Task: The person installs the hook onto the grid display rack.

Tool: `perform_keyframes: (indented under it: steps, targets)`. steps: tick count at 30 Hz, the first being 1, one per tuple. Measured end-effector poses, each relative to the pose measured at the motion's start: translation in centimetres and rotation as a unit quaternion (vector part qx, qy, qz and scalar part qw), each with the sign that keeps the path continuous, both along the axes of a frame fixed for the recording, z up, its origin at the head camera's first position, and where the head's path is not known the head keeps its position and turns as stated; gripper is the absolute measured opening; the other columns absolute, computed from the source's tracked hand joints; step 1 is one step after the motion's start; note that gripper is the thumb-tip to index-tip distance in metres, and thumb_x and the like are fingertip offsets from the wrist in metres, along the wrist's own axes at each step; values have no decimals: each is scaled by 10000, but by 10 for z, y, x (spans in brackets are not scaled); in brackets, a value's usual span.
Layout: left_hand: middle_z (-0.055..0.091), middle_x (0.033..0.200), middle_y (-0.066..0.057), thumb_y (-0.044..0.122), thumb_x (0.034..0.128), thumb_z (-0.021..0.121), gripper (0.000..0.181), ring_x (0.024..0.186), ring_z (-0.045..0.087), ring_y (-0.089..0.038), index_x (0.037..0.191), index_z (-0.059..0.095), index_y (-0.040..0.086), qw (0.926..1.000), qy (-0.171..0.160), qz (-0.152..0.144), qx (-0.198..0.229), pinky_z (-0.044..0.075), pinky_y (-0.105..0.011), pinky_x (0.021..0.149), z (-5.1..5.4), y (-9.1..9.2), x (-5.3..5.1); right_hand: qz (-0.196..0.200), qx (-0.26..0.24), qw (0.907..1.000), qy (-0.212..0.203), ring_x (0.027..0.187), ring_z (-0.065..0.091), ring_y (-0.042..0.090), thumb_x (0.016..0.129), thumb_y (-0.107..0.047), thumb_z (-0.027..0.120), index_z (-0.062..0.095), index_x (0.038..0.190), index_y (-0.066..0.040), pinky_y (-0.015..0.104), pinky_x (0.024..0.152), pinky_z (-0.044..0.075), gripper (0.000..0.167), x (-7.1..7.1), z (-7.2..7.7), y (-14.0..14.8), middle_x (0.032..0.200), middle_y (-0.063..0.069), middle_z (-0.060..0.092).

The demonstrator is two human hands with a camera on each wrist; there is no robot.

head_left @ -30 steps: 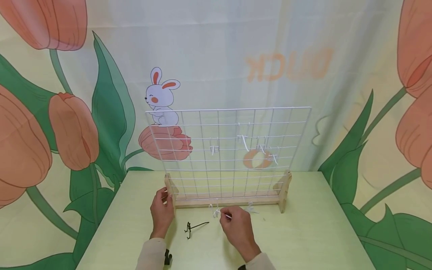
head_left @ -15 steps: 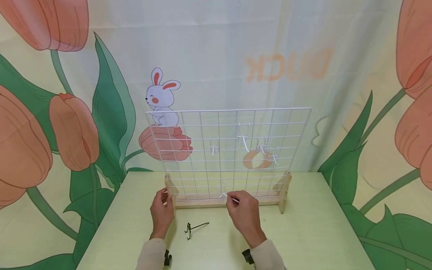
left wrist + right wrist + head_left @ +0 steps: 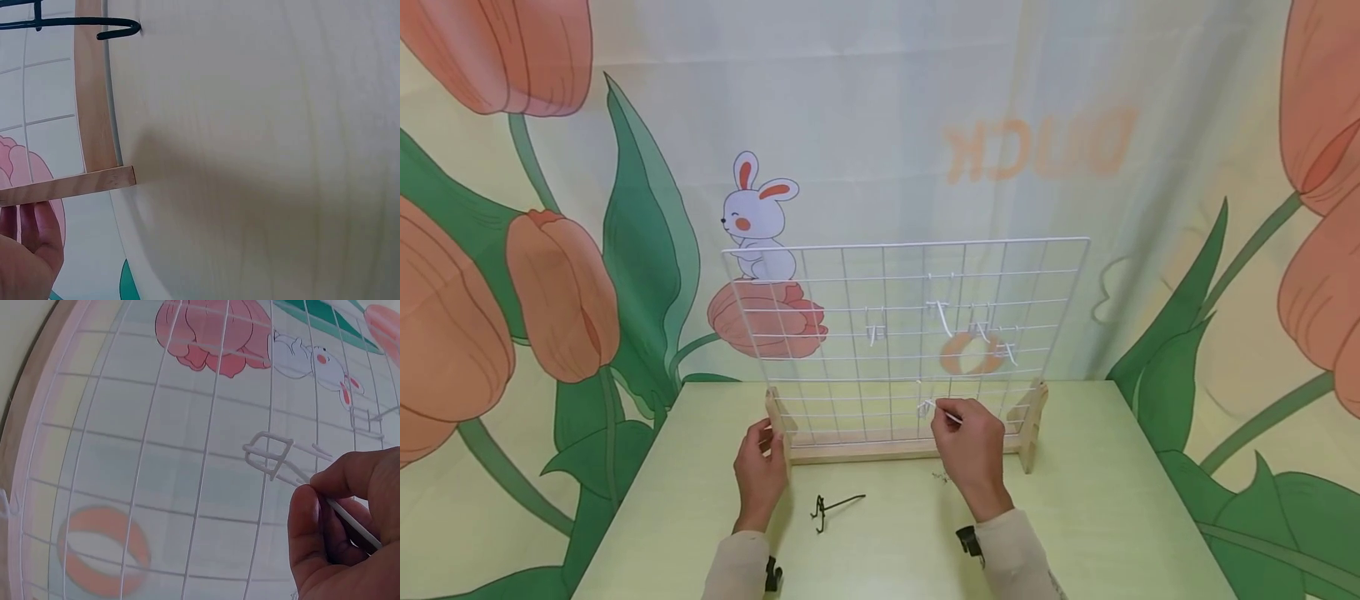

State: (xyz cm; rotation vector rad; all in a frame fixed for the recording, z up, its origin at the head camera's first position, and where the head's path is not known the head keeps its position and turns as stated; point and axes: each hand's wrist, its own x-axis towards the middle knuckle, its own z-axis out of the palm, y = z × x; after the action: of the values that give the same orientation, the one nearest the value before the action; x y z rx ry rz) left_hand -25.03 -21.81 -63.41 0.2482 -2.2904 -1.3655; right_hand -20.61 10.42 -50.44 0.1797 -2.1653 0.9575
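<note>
A white wire grid panel (image 3: 850, 379) stands upright in a wooden stand (image 3: 865, 452). My left hand (image 3: 760, 471) touches the stand's left foot (image 3: 103, 179); in the left wrist view its fingers (image 3: 40, 225) meet the outer side, fingertips hidden by wood. With thumb and forefinger, my right hand (image 3: 972, 446) pinches the arm of a white wire hook (image 3: 269, 453) before the grid's lower middle. I cannot tell whether this hook touches the wires. A white hook (image 3: 876, 333) and a longer white hook (image 3: 943, 317) hang higher on the grid.
On the table (image 3: 662, 517), between the hands, lies a black hook (image 3: 831, 506). A small, unclear object (image 3: 942, 477) shows beside the right wrist. Two more white hooks hang at the grid's right. A curtain printed with tulips and a rabbit (image 3: 756, 221) hangs behind.
The right hand has carried the white hook from near the tabletop up and to the right, in front of the lower grid. My left hand has stayed at the stand's foot.
</note>
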Motion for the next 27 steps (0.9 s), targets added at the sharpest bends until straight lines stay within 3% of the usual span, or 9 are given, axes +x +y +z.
perform_keyframes:
  steps: [9,20,27]
  targets:
    - [697,1218,-192,133,1067,626,318,1135,722,-380,1377,606,64,10000,65,-24,2,624,-551,936,1,0,0,-215,-103,9996,149,699,766,202,863,1,771,835,934,-26,388,621,650,99,-12,3,15,837,112,783]
    - [701,1213,-185,135,1065,632,315,1134,722,-375,1373,612,72,10000,92,-20,27,627,-548,931,-1,0,0,-383,-311,9987,-144,742,777,215,881,-35,772,842,951,-53,399,650,647,101,-22,-4,14,849,96,787]
    - [711,1194,-179,132,1057,642,310,1114,732,-365,1361,624,71,9999,112,23,-31,632,-541,917,-4,-2,-1,-449,-295,9985,-102,739,778,223,879,-37,779,842,971,-36,406,633,648,111,-24,-14,12,860,106,793]
